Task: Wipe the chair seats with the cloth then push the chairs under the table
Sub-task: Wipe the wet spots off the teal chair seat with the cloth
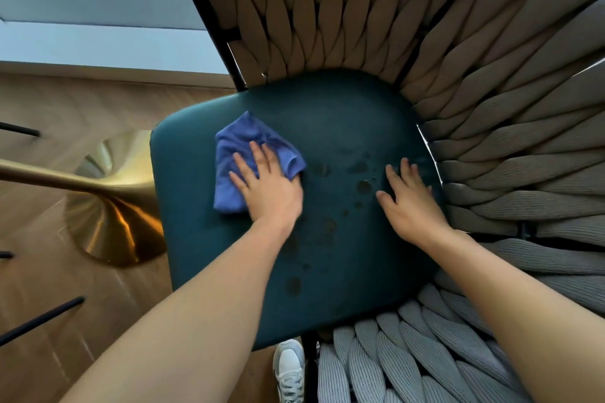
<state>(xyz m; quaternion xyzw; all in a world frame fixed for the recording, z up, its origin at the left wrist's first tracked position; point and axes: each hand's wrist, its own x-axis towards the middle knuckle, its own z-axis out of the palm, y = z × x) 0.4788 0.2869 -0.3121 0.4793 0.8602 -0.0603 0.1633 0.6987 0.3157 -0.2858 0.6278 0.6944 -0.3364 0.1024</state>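
Observation:
A dark teal chair seat [340, 127] fills the middle of the head view, ringed by a woven grey-brown rope backrest [510, 114]. Dark round spots [363, 186] dot the seat between my hands. A crumpled blue cloth [242, 147] lies on the left part of the seat. My left hand [266, 186] presses flat on the cloth, fingers spread over it. My right hand [409, 203] rests flat on the bare seat near its right edge, fingers apart, holding nothing.
A gold pedestal table base [111, 206] stands on the wooden floor [65, 101] just left of the seat. Black legs of other chairs [42, 321] show at the far left. My white shoe [289, 370] is below the seat's front edge.

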